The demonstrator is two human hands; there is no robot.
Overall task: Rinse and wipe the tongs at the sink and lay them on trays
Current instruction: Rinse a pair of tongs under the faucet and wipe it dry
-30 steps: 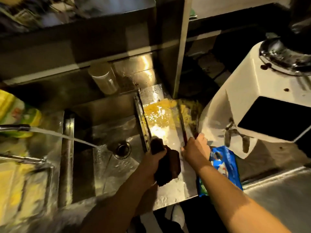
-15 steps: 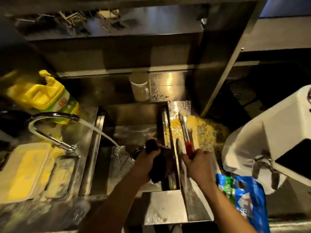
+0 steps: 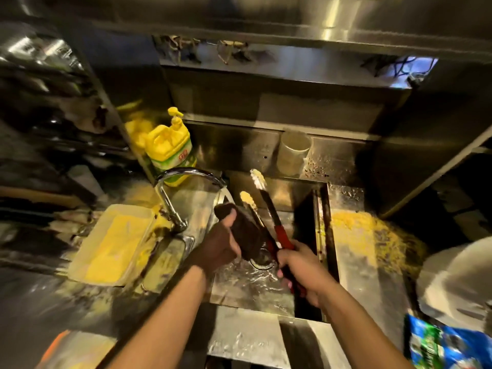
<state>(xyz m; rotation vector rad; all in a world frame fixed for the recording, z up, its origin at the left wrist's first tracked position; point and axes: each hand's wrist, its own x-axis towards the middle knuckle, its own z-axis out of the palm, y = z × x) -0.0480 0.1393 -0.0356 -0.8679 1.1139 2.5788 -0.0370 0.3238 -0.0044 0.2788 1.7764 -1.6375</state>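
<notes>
My right hand (image 3: 300, 270) grips the red handles of metal tongs (image 3: 269, 206) over the steel sink (image 3: 250, 286). The tongs point away from me with their two arms spread, and yellow crumbs stick to both tips. My left hand (image 3: 221, 243) holds a dark brown cloth (image 3: 246, 233) pressed against the tongs' left arm. A chrome tap (image 3: 183, 179) curves over the sink's left edge, and water ripples in the basin around the drain (image 3: 262, 261). A pale tray (image 3: 111, 246) coated with yellow crumbs lies on the counter to the left.
A yellow detergent jug (image 3: 170, 147) stands behind the tap. A cup (image 3: 294, 153) sits at the back of the sink. Yellow crumbs (image 3: 372, 235) cover the steel counter on the right. A white machine (image 3: 458, 278) and a blue packet (image 3: 447, 344) are at the right.
My right hand has lifted the tongs off the right counter and carried them left over the sink. My left hand with the cloth has come against them. The view has swung left.
</notes>
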